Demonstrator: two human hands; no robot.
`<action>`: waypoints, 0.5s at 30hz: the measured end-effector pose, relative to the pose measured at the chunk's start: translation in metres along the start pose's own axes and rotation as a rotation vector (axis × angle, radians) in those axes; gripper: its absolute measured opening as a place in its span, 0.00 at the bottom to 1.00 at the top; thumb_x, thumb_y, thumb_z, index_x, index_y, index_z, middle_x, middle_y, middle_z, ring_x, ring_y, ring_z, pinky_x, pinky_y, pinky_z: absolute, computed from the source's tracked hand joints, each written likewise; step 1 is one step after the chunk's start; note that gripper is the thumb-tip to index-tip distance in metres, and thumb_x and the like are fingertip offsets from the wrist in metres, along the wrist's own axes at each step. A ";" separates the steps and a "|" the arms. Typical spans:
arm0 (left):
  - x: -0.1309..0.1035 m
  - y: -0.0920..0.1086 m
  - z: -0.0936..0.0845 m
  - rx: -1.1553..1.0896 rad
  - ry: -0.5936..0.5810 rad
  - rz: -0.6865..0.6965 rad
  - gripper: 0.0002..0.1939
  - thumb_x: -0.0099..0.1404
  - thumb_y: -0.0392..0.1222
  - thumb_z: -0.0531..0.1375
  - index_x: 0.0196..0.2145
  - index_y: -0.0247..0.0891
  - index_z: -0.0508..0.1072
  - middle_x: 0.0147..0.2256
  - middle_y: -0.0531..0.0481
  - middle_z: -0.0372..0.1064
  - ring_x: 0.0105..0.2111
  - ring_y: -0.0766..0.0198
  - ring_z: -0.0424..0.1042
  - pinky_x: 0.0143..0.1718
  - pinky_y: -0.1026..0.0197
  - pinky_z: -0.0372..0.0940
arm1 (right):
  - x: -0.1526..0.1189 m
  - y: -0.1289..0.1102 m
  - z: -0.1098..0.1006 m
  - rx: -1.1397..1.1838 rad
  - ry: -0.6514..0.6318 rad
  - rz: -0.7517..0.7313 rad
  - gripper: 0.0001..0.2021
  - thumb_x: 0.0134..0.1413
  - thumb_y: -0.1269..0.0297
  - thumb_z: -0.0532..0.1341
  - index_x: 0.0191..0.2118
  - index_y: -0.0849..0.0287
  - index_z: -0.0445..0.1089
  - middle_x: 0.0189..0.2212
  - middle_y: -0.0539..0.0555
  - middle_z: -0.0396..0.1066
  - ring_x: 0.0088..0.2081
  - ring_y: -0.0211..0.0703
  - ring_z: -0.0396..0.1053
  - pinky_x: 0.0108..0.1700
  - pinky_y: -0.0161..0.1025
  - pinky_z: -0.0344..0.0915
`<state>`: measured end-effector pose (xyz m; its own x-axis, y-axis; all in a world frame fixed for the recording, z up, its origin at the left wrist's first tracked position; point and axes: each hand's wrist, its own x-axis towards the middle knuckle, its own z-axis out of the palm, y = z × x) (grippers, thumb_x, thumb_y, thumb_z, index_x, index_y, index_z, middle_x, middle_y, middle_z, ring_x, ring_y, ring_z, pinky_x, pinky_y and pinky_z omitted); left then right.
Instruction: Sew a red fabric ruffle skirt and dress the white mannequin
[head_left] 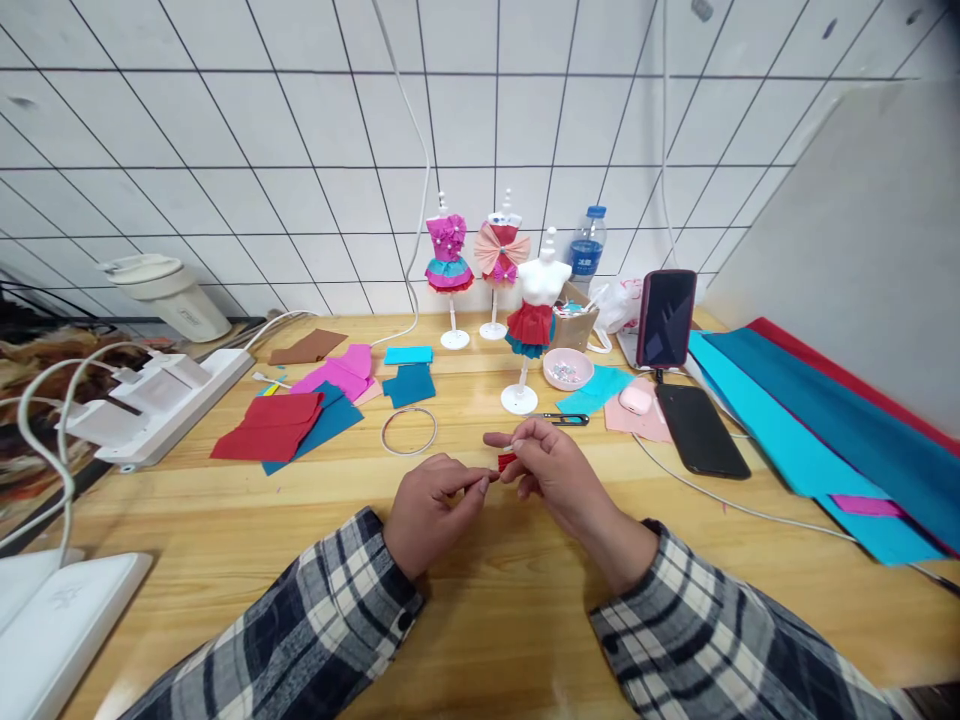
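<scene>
In front of me, a small piece of red crepe paper (507,462) with folds in it shows between my two hands. My right hand (561,478) is closed, with thumb and fingers pinched on this piece. My left hand (436,508) has thumb and index finger pressed together, their tips right beside the red piece; whatever lies between them is too small to make out. Just behind the hands, a white mini mannequin (543,280) on a round base wears a red and teal ruffled skirt (530,326). A black-handled cutter (562,419) lies near my right fingers.
Two dressed mannequins (450,258) stand at the back. A metal ring (409,432), red paper (266,425) and other coloured sheets lie left. A pink bowl of beads (568,370), black phone (703,430), propped phone (666,318) and cable are right. A white power strip (176,410) sits far left.
</scene>
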<state>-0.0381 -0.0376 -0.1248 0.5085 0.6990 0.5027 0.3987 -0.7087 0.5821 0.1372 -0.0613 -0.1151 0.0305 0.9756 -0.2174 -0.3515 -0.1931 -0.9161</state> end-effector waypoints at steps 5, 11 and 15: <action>-0.002 -0.003 -0.002 -0.028 -0.017 0.011 0.10 0.64 0.36 0.59 0.34 0.40 0.81 0.21 0.52 0.73 0.24 0.67 0.70 0.27 0.65 0.63 | -0.006 -0.028 -0.015 0.133 0.165 -0.176 0.17 0.40 0.61 0.72 0.30 0.57 0.63 0.28 0.46 0.75 0.25 0.31 0.72 0.25 0.25 0.69; -0.005 -0.005 0.009 -0.097 -0.085 -0.010 0.11 0.64 0.37 0.58 0.34 0.42 0.82 0.23 0.50 0.74 0.26 0.65 0.71 0.27 0.64 0.64 | 0.038 -0.094 -0.053 0.104 0.411 -0.558 0.14 0.41 0.66 0.70 0.35 0.55 0.68 0.31 0.47 0.75 0.32 0.31 0.74 0.34 0.25 0.72; -0.005 -0.007 0.013 -0.106 -0.098 -0.007 0.11 0.63 0.36 0.58 0.33 0.42 0.81 0.23 0.50 0.73 0.26 0.64 0.71 0.28 0.63 0.64 | 0.099 -0.128 -0.078 -0.455 0.589 -0.802 0.13 0.50 0.63 0.64 0.43 0.57 0.71 0.39 0.56 0.77 0.40 0.45 0.76 0.41 0.42 0.74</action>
<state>-0.0340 -0.0376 -0.1399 0.5799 0.6879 0.4365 0.3223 -0.6858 0.6526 0.2579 0.0520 -0.0457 0.5819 0.6554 0.4816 0.3453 0.3370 -0.8759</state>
